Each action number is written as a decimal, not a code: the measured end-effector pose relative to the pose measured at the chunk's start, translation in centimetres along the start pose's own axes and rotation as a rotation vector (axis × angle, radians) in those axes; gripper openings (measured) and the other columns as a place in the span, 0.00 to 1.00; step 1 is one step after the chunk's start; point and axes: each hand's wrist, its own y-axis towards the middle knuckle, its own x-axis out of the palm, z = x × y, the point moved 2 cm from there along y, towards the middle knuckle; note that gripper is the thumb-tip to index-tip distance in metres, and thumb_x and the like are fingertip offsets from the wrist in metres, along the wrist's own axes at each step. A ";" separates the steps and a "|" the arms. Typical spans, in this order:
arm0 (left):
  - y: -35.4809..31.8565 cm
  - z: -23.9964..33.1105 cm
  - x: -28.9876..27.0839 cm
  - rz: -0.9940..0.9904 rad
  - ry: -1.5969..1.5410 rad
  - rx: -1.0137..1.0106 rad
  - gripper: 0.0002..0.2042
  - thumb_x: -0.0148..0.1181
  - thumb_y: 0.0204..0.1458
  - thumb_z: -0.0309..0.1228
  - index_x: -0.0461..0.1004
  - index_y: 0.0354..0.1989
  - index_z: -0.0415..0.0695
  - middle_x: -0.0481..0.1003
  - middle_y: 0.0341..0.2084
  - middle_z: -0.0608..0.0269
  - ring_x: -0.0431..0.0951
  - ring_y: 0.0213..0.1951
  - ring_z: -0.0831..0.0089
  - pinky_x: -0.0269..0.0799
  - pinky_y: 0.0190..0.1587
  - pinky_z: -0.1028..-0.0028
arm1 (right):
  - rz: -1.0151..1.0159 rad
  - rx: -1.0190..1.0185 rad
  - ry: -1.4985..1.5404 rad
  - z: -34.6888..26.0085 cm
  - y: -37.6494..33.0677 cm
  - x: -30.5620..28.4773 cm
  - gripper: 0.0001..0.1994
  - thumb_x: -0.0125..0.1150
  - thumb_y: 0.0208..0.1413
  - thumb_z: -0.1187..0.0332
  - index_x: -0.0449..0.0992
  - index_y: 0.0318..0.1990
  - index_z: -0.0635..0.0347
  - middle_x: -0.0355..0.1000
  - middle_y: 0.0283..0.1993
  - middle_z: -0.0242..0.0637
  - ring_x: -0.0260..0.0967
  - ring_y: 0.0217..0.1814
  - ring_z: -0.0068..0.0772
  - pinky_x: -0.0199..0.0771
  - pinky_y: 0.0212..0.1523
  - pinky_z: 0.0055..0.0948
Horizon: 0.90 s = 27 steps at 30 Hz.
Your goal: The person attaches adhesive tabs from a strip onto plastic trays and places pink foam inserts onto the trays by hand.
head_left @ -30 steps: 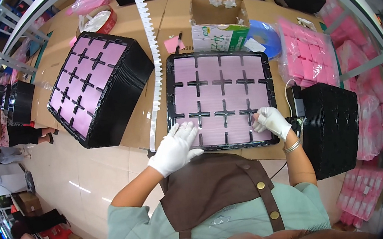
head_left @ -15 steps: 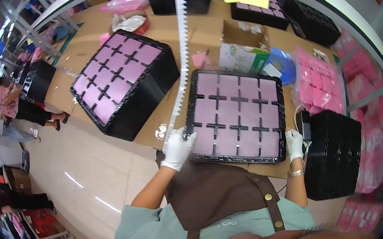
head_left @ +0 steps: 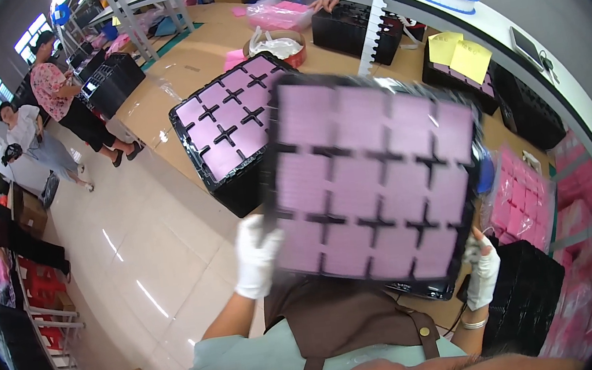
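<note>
Between my two white-gloved hands is a black plastic tray [head_left: 327, 219] filled with a grid of flat pinkish-purple pieces split by black cross-shaped dividers. It is lifted, tilted and blurred by motion. My left hand [head_left: 257, 256] is closed on its left edge, and my right hand [head_left: 482, 269] grips its right edge, with bare fingertips showing. Under its near edge peeks part of another black tray [head_left: 427, 289]. To the left stands a tall black tray stack [head_left: 232, 119] with the same purple pieces on top, partly covered by the lifted tray.
Right of me are a black tray stack [head_left: 523, 290] and a plastic bag of pink pieces [head_left: 518, 191]. A white shelf [head_left: 570, 70] arches over the table, with yellow notes [head_left: 471, 60] below it. A person's hand [head_left: 325, 4] rests near a black box [head_left: 355, 33]. Others stand left.
The filled tray has risen off the spot in front of me, tilting, with both hands on its sides. The view has swung left, and a person's hand and red clothing now show at the far side.
</note>
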 end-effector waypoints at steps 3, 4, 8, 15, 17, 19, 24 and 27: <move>3.6 2.9 -4.3 0.234 -0.174 0.115 0.21 0.59 0.53 0.24 0.62 0.56 0.37 0.68 0.50 0.63 0.69 0.51 0.74 0.65 0.54 0.73 | -0.229 0.024 -0.205 -0.5 2.2 4.3 0.22 0.56 0.60 0.55 0.74 0.50 0.68 0.74 0.39 0.37 0.69 0.34 0.18 0.69 0.35 0.19; 5.3 3.7 -5.4 0.274 -0.190 0.161 0.22 0.58 0.54 0.24 0.62 0.57 0.37 0.69 0.50 0.63 0.69 0.51 0.74 0.65 0.54 0.74 | -0.298 0.080 -0.276 1.2 3.6 5.4 0.20 0.56 0.60 0.58 0.74 0.50 0.67 0.75 0.40 0.37 0.70 0.35 0.20 0.70 0.36 0.20; 11.6 2.4 -11.2 0.468 -0.091 0.161 0.20 0.56 0.56 0.26 0.62 0.55 0.34 0.71 0.46 0.60 0.71 0.46 0.75 0.65 0.52 0.76 | -0.580 0.258 -0.077 4.9 8.2 13.7 0.19 0.58 0.59 0.61 0.73 0.51 0.67 0.76 0.42 0.39 0.73 0.37 0.25 0.72 0.38 0.22; 17.1 -0.7 -12.1 0.585 0.074 0.076 0.22 0.61 0.51 0.29 0.64 0.51 0.31 0.73 0.39 0.60 0.71 0.36 0.76 0.68 0.42 0.76 | -0.514 0.332 0.144 9.6 15.8 26.8 0.31 0.55 0.57 0.73 0.49 0.65 0.68 0.54 0.66 0.56 0.75 0.40 0.39 0.77 0.38 0.33; 18.2 -3.4 -13.1 0.657 0.209 0.050 0.23 0.63 0.49 0.31 0.66 0.51 0.30 0.73 0.37 0.58 0.72 0.36 0.72 0.69 0.43 0.73 | -0.419 0.392 0.210 12.4 19.0 29.6 0.31 0.54 0.54 0.77 0.48 0.64 0.65 0.59 0.60 0.52 0.74 0.41 0.43 0.78 0.38 0.38; 19.0 -4.0 -12.1 0.629 0.355 0.013 0.24 0.65 0.47 0.34 0.70 0.48 0.30 0.75 0.37 0.52 0.75 0.39 0.66 0.70 0.46 0.69 | -0.393 0.445 0.250 15.3 22.1 31.2 0.32 0.54 0.53 0.78 0.49 0.64 0.61 0.61 0.58 0.48 0.73 0.43 0.46 0.78 0.40 0.40; 19.3 -3.9 -11.3 0.677 0.432 0.032 0.23 0.63 0.47 0.36 0.71 0.48 0.30 0.76 0.39 0.46 0.76 0.41 0.61 0.70 0.48 0.67 | -0.330 0.521 0.278 15.1 23.5 33.4 0.18 0.54 0.52 0.80 0.67 0.52 0.66 0.72 0.38 0.39 0.73 0.30 0.35 0.79 0.29 0.30; 18.6 -2.3 -10.3 0.601 0.412 0.029 0.23 0.62 0.48 0.35 0.70 0.49 0.31 0.76 0.41 0.49 0.76 0.42 0.63 0.69 0.48 0.68 | -0.325 0.502 0.179 14.2 22.8 33.1 0.09 0.56 0.53 0.78 0.73 0.43 0.63 0.71 0.28 0.32 0.69 0.22 0.26 0.72 0.21 0.25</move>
